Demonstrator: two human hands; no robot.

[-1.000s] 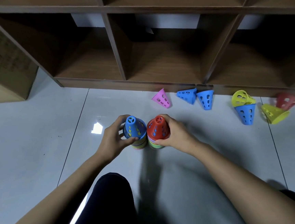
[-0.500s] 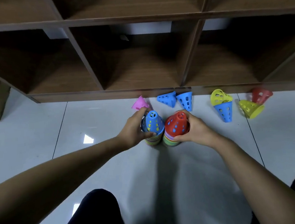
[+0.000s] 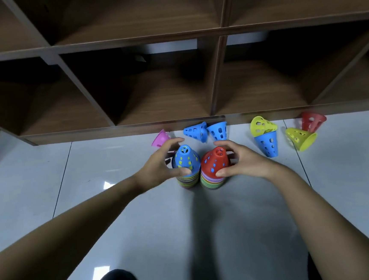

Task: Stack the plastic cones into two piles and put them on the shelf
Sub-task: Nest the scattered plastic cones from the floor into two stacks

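Both stacks stand nearer the foot of the shelf [image 3: 133,128] than a second ago, now just below the loose cones at mid-frame. Both forearms reach in from the lower corners and meet at the centre. The left hand [image 3: 156,164] curls around the blue-topped stack [image 3: 185,164], thumb on its near side and fingers arched over the far side. The right hand [image 3: 245,159] grasps the red-topped stack [image 3: 214,165] the same way, thumb low on the red cone. The two stacks stand upright on the tiled floor [image 3: 118,212], touching side by side. Seven loose cones lie along the shelf's base: one pink cone [image 3: 160,138], three blue cones [image 3: 195,131], two yellow cones [image 3: 301,138] and one red cone [image 3: 312,120].
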